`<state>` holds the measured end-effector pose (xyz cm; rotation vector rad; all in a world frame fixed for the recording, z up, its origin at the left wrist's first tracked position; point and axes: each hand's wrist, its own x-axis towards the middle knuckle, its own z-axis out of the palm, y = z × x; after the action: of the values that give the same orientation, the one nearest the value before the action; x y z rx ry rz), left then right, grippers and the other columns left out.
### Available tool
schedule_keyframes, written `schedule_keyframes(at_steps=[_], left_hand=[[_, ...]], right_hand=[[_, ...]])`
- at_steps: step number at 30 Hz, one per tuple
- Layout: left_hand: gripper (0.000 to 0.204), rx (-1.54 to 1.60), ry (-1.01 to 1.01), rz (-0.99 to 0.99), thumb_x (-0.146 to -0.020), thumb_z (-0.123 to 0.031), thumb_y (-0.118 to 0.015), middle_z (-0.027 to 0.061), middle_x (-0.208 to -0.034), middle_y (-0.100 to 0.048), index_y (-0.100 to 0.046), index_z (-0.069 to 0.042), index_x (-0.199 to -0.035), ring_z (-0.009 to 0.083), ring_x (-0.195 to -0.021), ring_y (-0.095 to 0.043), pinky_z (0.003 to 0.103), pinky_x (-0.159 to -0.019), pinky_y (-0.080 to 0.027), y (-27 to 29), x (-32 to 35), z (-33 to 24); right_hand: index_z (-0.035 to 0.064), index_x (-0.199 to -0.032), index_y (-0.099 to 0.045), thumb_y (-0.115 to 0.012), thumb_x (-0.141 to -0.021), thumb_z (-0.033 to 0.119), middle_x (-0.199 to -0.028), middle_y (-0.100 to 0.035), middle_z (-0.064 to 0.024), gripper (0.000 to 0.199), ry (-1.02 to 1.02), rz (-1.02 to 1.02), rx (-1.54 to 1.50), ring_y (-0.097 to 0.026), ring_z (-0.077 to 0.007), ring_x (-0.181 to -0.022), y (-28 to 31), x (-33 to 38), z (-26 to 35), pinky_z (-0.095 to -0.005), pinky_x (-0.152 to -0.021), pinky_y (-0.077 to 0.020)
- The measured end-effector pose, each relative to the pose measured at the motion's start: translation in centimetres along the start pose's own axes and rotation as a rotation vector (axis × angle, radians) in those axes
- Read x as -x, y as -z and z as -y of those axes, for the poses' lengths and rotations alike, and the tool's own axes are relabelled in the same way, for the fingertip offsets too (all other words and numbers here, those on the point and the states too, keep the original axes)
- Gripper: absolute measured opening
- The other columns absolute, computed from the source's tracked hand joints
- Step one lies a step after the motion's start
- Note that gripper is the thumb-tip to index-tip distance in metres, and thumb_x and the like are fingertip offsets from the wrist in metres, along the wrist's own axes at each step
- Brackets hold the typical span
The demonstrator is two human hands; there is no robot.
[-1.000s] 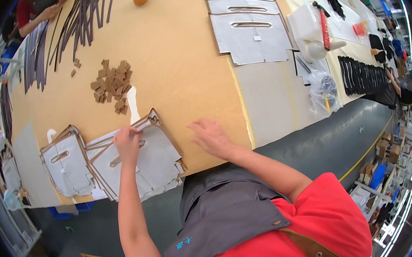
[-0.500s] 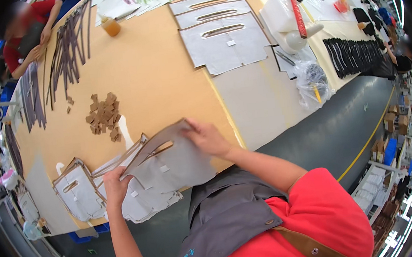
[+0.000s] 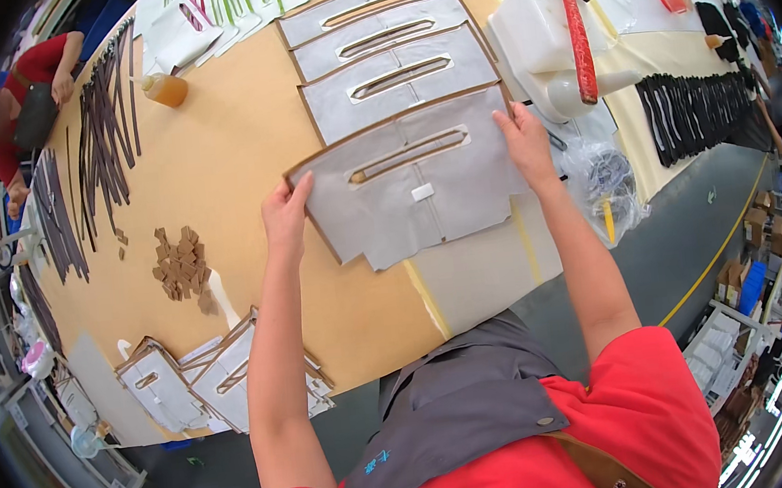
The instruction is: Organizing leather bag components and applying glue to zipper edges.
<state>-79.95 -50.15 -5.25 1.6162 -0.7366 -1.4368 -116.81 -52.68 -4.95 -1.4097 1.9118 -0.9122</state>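
Stretched between my two hands is a grey bag panel (image 3: pixel 388 216) with brown edging, a slotted handle opening and a small white tag. My left hand (image 3: pixel 285 218) pinches its left upper corner, and my right hand (image 3: pixel 526 144) grips the right upper corner. The panel is over the table, its top edge overlapping the nearest of several similar panels (image 3: pixel 331 113) laid in a staggered row. At the table's near left lie more such panels (image 3: pixel 223 406), partly hidden behind my left forearm, beside another group (image 3: pixel 154 405).
Brown small pieces (image 3: pixel 181 266) lie heaped at left, with dark strips (image 3: pixel 106 121) and an amber bottle (image 3: pixel 165 91) beyond. A red-handled hammer (image 3: pixel 579 47) rests on a white container (image 3: pixel 530 28). Nearby are a clear plastic bag (image 3: pixel 614 190) and black strips (image 3: pixel 694 116). A co-worker (image 3: pixel 40 66) is at far left.
Both hands have carried the panel from the near-left pile up and right to the staggered row. It was tilted and bent before; now it is spread out facing me.
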Motion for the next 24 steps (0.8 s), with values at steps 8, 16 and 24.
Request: schedule_keyframes(at_steps=[8,16,24], left_hand=[[0.02,-0.145,0.007,-0.09,-0.087,-0.021,-0.068,-0.0004,-0.079,-0.066,-0.068,-0.001,-0.091,0.0062,-0.068,-0.055,0.023,-0.063,-0.044,-5.3,-6.5,1.0],[0.026,-0.307,-0.014,-0.21,-0.084,-0.029,-0.069,-0.0019,-0.068,-0.061,-0.068,-0.003,-0.082,0.0073,-0.06,-0.049,0.027,-0.058,-0.04,-5.7,-7.9,2.6],[0.03,-0.476,-0.128,-0.329,-0.08,-0.027,-0.076,-0.0006,-0.075,-0.063,-0.066,-0.002,-0.093,0.0081,-0.069,-0.055,0.025,-0.06,-0.045,-2.7,-8.1,3.9]], right_hand=[[0.0012,-0.088,-0.053,-0.058,-0.09,0.03,-0.074,-0.059,-0.0195,0.029,0.067,-0.017,0.182,-0.057,-0.0391,-0.071,-1.5,-7.2,-5.2,-0.0457,-0.065,-0.0433],[0.0066,-0.091,-0.048,-0.054,-0.092,0.032,-0.081,-0.062,-0.0207,0.026,0.062,-0.097,0.331,-0.057,-0.0453,-0.079,-3.3,-7.4,-5.8,-0.0529,-0.068,-0.0427],[0.0032,-0.108,-0.055,-0.05,-0.095,0.038,-0.101,-0.063,-0.0246,0.037,0.098,0.063,0.441,-0.058,-0.0458,-0.095,-4.4,-8.7,-7.6,-0.0525,-0.079,-0.0461]])
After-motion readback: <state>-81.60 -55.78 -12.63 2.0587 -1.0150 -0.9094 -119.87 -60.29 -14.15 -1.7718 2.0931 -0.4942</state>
